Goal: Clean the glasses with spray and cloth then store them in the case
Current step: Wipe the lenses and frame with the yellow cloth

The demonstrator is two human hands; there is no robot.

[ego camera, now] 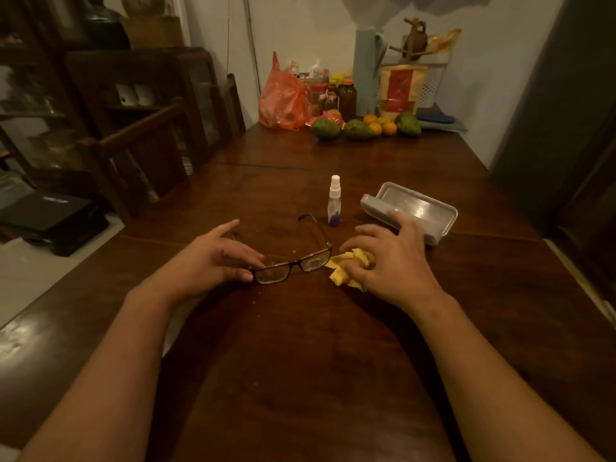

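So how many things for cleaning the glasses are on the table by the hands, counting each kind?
glasses: 1
spray bottle: 1
yellow cloth: 1
case, lying open: 1
Total: 4

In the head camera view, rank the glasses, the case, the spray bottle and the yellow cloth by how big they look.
1. case and glasses: about alike, unranked.
2. cloth, partly under the right hand, so unsure.
3. spray bottle.
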